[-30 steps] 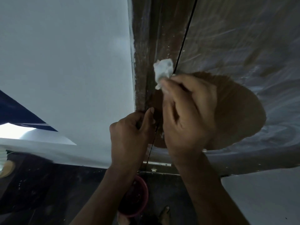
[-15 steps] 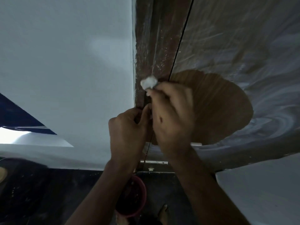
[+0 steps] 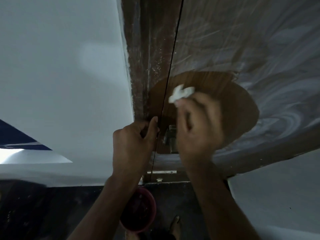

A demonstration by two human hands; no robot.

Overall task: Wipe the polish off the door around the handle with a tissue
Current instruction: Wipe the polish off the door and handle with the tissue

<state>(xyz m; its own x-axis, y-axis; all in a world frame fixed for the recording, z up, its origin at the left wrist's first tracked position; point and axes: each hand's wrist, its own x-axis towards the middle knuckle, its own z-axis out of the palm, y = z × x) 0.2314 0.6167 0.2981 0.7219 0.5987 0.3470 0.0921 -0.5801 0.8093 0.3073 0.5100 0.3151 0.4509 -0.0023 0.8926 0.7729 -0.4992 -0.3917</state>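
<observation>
A brown wooden door (image 3: 251,40) is smeared with whitish swirls of polish, except for a clean rounded brown patch (image 3: 230,108) around the handle. My right hand (image 3: 199,129) pinches a crumpled white tissue (image 3: 181,93) and presses it on the clean patch just right of the door's edge gap. Between my hands a bit of the metal handle (image 3: 170,137) shows. My left hand (image 3: 133,142) has its fingers curled against the door frame (image 3: 143,66) beside the gap; what it grips is hidden.
A white wall (image 3: 60,75) fills the left side. On the dark floor below stands a pink-rimmed bowl (image 3: 152,210) under my left forearm, and a bare foot (image 3: 174,226) is beside it. A metal latch plate (image 3: 161,172) sits low on the door.
My right hand has carried the tissue from the frame edge rightward onto the door panel. The handle is now uncovered between my hands. My left hand has stayed at the frame.
</observation>
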